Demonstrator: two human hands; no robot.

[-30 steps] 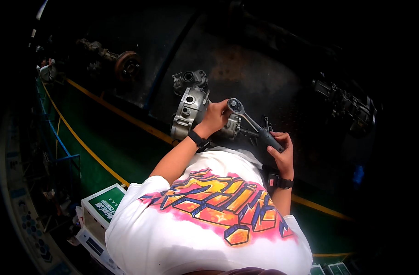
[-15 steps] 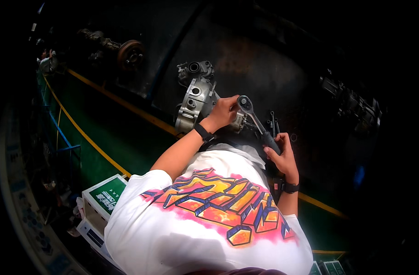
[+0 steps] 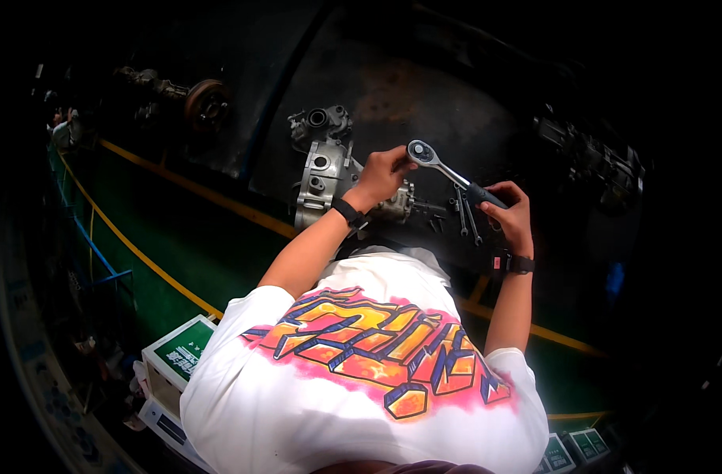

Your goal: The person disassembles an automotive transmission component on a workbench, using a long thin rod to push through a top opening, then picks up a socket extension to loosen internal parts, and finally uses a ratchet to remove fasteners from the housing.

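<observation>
A ratchet wrench (image 3: 449, 173) with a shiny metal head and a dark grip is held between my hands, above the workbench. My right hand (image 3: 510, 207) is closed round the end of its grip. The curled fingers of my left hand (image 3: 385, 174) pinch at the wrench's round head; their tips are partly hidden behind it. Beneath and left of my left hand stands a silver gearbox housing (image 3: 320, 183) with round openings. A smaller metal casting (image 3: 320, 123) adjoins it on the far side. Below the wrench, several spanners (image 3: 464, 215) lie on the bench.
The dark workbench (image 3: 392, 95) stretches away in front. Another dark gear assembly (image 3: 590, 158) lies at right, and an axle with a rusty brake drum (image 3: 207, 104) is at far left. Green-topped boxes (image 3: 179, 347) stand at lower left. Yellow lines mark the green floor (image 3: 167, 237).
The ratchet wrench has swung flatter, its grip end moving up and to the right with my right hand. My left hand stays at its head. The spanners show more fully.
</observation>
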